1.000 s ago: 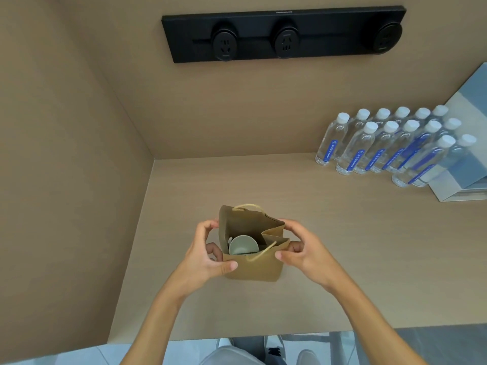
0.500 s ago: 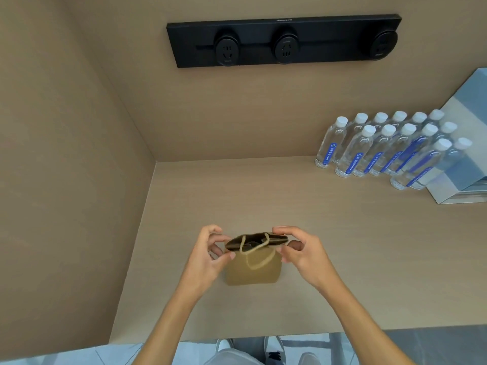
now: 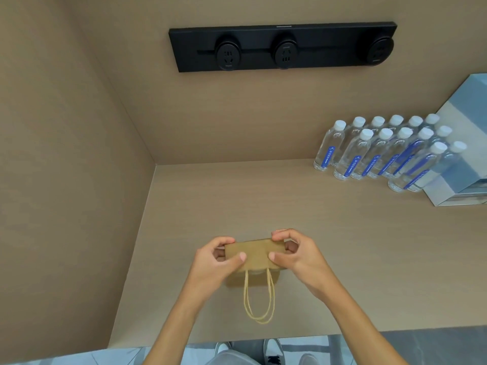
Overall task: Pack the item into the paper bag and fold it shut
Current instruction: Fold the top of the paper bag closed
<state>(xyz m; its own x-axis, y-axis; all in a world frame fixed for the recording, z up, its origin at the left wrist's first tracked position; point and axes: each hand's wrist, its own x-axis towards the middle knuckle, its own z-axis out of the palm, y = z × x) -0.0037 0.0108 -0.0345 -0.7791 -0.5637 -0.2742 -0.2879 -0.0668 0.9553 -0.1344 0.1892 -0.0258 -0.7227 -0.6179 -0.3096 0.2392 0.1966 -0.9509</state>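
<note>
Paper bag (image 3: 255, 253): sits on the tabletop (image 3: 342, 246) right in front of you, top flap folded over toward you, so the item inside is hidden.
Left hand (image 3: 214, 264): you've got the flap's left end pinched, thumb on top, fingers behind.
Right hand (image 3: 296, 255): same deal on the right end, thumb pressing the fold.
Handles (image 3: 259, 296): both twine loops hang down the front, toward the tabletop edge.
Background: water bottles (image 3: 382, 154) far right, well apart from the bag; black power strip (image 3: 283, 47) on the wall.
</note>
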